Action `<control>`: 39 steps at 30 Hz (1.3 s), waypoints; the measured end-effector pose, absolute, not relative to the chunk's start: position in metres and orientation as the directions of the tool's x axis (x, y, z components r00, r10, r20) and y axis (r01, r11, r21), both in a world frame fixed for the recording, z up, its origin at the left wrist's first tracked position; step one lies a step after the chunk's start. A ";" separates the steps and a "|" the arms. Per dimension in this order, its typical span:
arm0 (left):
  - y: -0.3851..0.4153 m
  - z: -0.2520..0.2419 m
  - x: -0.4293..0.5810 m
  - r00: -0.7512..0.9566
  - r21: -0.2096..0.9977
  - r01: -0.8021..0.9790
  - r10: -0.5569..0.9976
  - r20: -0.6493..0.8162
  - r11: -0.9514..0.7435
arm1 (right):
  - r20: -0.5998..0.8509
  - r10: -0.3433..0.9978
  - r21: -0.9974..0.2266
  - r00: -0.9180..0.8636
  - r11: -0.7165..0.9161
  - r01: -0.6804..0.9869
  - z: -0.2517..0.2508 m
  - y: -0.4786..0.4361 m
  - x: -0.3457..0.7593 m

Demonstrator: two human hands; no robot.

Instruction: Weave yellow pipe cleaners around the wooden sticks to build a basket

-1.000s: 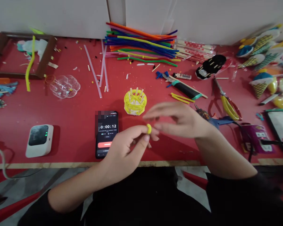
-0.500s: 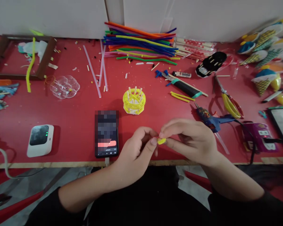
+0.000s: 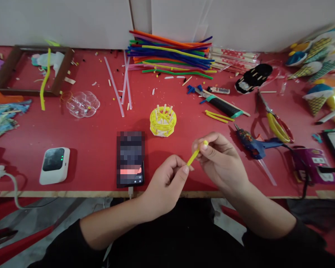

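A short piece of yellow pipe cleaner (image 3: 193, 158) is stretched between my two hands over the table's front part. My left hand (image 3: 169, 184) pinches its lower end between thumb and fingertips. Its upper end, which looks bent over, is pinched by my right hand (image 3: 222, 160). Beyond them stands a small round yellow-wrapped piece (image 3: 163, 123) with several short wooden sticks poking up from it. A few cut yellow pipe cleaner lengths (image 3: 219, 116) lie to its right.
A phone (image 3: 130, 158) lies left of my hands, beside a white device (image 3: 55, 165). On the right are a glue gun (image 3: 254, 143), scissors (image 3: 275, 121) and a green-and-black tool handle (image 3: 225, 107). Coloured pipe cleaners (image 3: 170, 52) are piled at the back, near a wooden frame (image 3: 4, 72).
My right hand has moved up and turned, so more of the yellow pipe cleaner shows between my hands. The whole view has shifted slightly.
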State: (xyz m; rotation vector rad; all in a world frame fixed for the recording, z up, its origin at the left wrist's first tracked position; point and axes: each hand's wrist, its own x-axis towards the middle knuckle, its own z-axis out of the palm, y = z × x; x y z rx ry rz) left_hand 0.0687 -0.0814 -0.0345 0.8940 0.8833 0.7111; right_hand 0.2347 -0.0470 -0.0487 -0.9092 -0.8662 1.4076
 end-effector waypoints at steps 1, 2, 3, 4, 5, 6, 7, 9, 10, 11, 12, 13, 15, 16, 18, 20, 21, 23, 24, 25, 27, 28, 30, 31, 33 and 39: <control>-0.082 -0.035 0.069 0.459 0.873 -0.155 0.816 -0.351 0.463 | -0.038 0.999 -0.916 0.024 -0.025 -0.400 -0.048 -0.045 0.236; -0.082 -0.035 0.069 0.456 0.868 -0.159 0.815 -0.358 0.470 | -0.036 0.998 -0.927 0.047 -0.016 -0.375 -0.047 -0.043 0.237; -0.081 -0.035 0.069 0.452 0.863 -0.165 0.814 -0.364 0.477 | -0.028 0.998 -0.939 0.060 -0.006 -0.344 -0.045 -0.040 0.239; -0.080 -0.035 0.068 0.451 0.857 -0.171 0.812 -0.371 0.487 | -0.010 0.998 -0.953 0.065 0.010 -0.304 -0.044 -0.038 0.241; -0.079 -0.034 0.068 0.458 0.848 -0.174 0.804 -0.380 0.500 | 0.022 0.998 -0.968 0.064 0.038 -0.250 -0.043 -0.036 0.243; -0.078 -0.033 0.066 0.472 0.838 -0.175 0.791 -0.390 0.517 | 0.068 0.996 -0.981 0.052 0.076 -0.179 -0.041 -0.034 0.246; -0.076 -0.031 0.065 0.489 0.825 -0.169 0.773 -0.405 0.539 | 0.122 0.992 -0.987 0.027 0.124 -0.099 -0.039 -0.032 0.248; -0.072 -0.026 0.061 0.545 0.812 -0.106 0.716 -0.435 0.574 | 0.225 0.972 -0.972 -0.064 0.228 0.056 -0.033 -0.030 0.253; -0.071 -0.024 0.058 0.569 0.825 -0.048 0.694 -0.441 0.563 | 0.260 0.958 -0.954 -0.123 0.274 0.118 -0.029 -0.031 0.254; -0.070 -0.022 0.056 0.579 0.854 0.023 0.689 -0.436 0.520 | 0.283 0.941 -0.934 -0.184 0.314 0.171 -0.025 -0.031 0.256; -0.069 -0.020 0.053 0.566 0.892 0.090 0.714 -0.412 0.443 | 0.298 0.923 -0.911 -0.242 0.351 0.218 -0.020 -0.032 0.256; -0.068 -0.019 0.051 0.528 0.927 0.144 0.766 -0.367 0.345 | 0.306 0.905 -0.883 -0.294 0.386 0.268 -0.014 -0.034 0.256; -0.067 -0.017 0.047 0.422 0.968 0.188 0.876 -0.233 0.167 | 0.319 0.867 -0.804 -0.383 0.462 0.374 -0.003 -0.038 0.254; -0.065 -0.016 0.045 0.380 0.975 0.195 0.909 -0.173 0.104 | 0.329 0.847 -0.755 -0.417 0.501 0.423 0.002 -0.040 0.252; -0.062 -0.014 0.043 0.364 0.973 0.228 0.926 -0.105 0.021 | 0.352 0.813 -0.654 -0.464 0.568 0.499 0.009 -0.045 0.248; -0.059 -0.011 0.042 0.392 0.947 0.315 0.918 -0.063 -0.070 | 0.373 0.786 -0.563 -0.493 0.615 0.552 0.012 -0.050 0.246; -0.058 -0.009 0.041 0.403 0.926 0.357 0.915 -0.037 -0.119 | 0.382 0.772 -0.523 -0.508 0.634 0.570 0.013 -0.052 0.246; -0.056 -0.007 0.039 0.420 0.884 0.415 0.907 0.022 -0.214 | 0.398 0.737 -0.448 -0.546 0.676 0.586 0.011 -0.056 0.247; -0.057 -0.007 0.038 0.426 0.867 0.429 0.903 0.052 -0.252 | 0.406 0.719 -0.418 -0.564 0.695 0.586 0.010 -0.057 0.247; -0.057 -0.007 0.037 0.436 0.856 0.430 0.896 0.083 -0.288 | 0.413 0.705 -0.397 -0.576 0.709 0.583 0.009 -0.058 0.247; -0.059 -0.008 0.034 0.454 0.841 0.414 0.880 0.142 -0.349 | 0.430 0.684 -0.375 -0.590 0.729 0.573 0.008 -0.059 0.246; -0.059 -0.009 0.034 0.457 0.834 0.405 0.873 0.170 -0.375 | 0.444 0.673 -0.365 -0.591 0.739 0.566 0.008 -0.058 0.244; -0.060 -0.012 0.033 0.444 0.811 0.410 0.868 0.223 -0.418 | 0.484 0.642 -0.330 -0.595 0.763 0.556 0.009 -0.056 0.240; -0.060 -0.013 0.033 0.425 0.797 0.424 0.872 0.244 -0.430 | 0.500 0.626 -0.307 -0.599 0.775 0.553 0.009 -0.054 0.238; -0.059 -0.015 0.033 0.387 0.777 0.459 0.884 0.260 -0.430 | 0.524 0.596 -0.263 -0.608 0.792 0.551 0.012 -0.050 0.235; -0.060 -0.015 0.031 0.383 0.657 0.528 0.841 0.381 -0.538 | 0.556 0.554 -0.236 -0.620 0.820 0.521 0.004 -0.048 0.233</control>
